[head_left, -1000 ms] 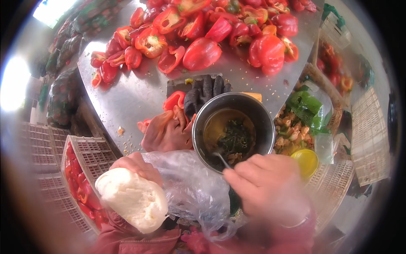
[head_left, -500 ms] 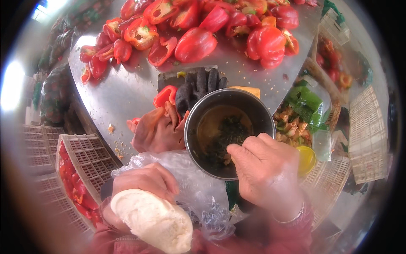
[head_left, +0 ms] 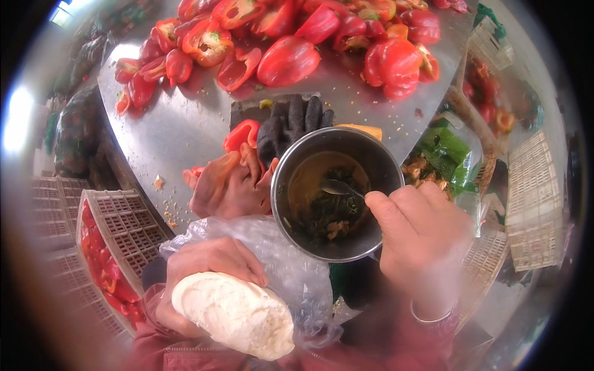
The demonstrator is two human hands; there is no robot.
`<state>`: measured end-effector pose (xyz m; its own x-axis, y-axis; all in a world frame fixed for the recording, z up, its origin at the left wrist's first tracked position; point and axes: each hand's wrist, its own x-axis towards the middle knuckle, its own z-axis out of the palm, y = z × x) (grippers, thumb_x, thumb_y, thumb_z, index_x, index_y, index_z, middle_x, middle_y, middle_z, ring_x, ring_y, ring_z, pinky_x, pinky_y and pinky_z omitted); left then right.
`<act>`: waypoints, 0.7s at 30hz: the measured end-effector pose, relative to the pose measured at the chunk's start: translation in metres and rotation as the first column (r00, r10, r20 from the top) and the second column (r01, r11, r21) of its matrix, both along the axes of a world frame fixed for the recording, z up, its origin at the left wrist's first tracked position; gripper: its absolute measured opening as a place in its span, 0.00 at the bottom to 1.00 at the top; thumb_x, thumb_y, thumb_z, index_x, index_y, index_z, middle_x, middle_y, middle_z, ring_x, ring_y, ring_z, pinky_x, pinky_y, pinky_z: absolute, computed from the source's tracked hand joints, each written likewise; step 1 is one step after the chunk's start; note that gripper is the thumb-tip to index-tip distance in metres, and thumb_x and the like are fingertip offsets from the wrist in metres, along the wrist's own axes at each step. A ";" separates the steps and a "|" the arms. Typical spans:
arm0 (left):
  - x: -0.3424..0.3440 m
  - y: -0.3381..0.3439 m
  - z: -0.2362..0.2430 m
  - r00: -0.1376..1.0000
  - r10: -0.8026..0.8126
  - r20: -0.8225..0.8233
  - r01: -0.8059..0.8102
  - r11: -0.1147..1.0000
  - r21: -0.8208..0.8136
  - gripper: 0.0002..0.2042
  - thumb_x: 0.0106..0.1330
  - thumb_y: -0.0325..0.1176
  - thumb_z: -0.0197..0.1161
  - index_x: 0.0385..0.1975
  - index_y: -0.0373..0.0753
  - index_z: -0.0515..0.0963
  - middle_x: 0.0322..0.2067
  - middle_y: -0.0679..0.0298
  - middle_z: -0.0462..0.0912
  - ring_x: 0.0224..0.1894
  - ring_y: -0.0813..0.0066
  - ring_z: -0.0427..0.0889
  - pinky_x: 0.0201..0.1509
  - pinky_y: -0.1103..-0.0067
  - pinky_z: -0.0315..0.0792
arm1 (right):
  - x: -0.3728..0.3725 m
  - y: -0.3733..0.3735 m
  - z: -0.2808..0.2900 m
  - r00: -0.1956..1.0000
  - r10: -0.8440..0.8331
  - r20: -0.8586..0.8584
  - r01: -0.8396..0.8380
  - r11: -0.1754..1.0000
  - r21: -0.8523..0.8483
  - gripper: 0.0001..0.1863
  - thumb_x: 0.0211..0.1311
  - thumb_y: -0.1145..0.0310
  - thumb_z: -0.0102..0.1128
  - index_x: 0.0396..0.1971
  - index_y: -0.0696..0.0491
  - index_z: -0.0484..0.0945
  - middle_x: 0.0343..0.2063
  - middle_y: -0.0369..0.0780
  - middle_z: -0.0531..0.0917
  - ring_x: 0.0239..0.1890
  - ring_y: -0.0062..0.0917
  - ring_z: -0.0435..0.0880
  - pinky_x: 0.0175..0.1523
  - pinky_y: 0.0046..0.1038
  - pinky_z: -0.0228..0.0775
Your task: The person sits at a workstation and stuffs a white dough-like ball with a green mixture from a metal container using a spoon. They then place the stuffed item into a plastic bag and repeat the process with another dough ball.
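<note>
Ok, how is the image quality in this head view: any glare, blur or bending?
Head view: strong fisheye bending, so the metal table edge curves and the corners go dark; a blown-out bright patch sits at the left rim; the right hand with the spoon looks soft and a bit smeared, the left hand and bread too; the red peppers and metal bowl are fairly sharp.

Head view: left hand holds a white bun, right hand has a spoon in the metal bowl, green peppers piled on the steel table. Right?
Not quite. In the head view the peppers on the steel table are red. The rest holds: left hand grips the white bun, right hand holds the spoon in the metal bowl.
</note>
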<state>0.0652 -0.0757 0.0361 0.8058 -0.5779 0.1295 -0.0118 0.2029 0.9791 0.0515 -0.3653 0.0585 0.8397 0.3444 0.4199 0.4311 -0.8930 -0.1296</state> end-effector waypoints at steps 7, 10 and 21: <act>-0.004 0.002 0.001 0.999 0.026 -0.033 -0.026 1.000 -0.001 0.37 0.46 0.61 0.66 0.35 0.23 0.81 0.29 0.49 0.80 0.31 0.51 0.84 0.33 0.67 0.78 | -0.006 -0.012 0.022 0.999 -0.021 -0.028 0.021 1.000 0.011 0.20 0.32 0.73 0.59 0.34 0.57 0.83 0.24 0.36 0.73 0.25 0.30 0.74 0.24 0.28 0.64; -0.002 -0.001 0.001 0.999 0.021 -0.047 -0.021 1.000 -0.010 0.36 0.45 0.60 0.67 0.35 0.23 0.81 0.28 0.49 0.80 0.31 0.52 0.84 0.33 0.67 0.78 | -0.008 -0.018 0.030 0.991 0.069 -0.115 -0.070 0.998 -0.002 0.21 0.29 0.76 0.60 0.33 0.56 0.82 0.24 0.37 0.74 0.27 0.30 0.76 0.26 0.28 0.65; -0.007 0.000 0.003 0.993 0.061 -0.105 -0.060 0.998 0.009 0.33 0.45 0.57 0.70 0.33 0.25 0.82 0.28 0.50 0.81 0.32 0.53 0.86 0.34 0.69 0.79 | -0.003 0.007 -0.011 0.974 -0.063 -0.220 0.110 0.972 0.209 0.09 0.41 0.82 0.61 0.24 0.52 0.76 0.22 0.37 0.74 0.26 0.32 0.78 0.27 0.32 0.68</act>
<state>0.0587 -0.0761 0.0388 0.8482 -0.5283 0.0388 0.0797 0.1996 0.9766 0.0489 -0.3583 0.0472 0.9395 0.1860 0.2877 0.2954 -0.8653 -0.4050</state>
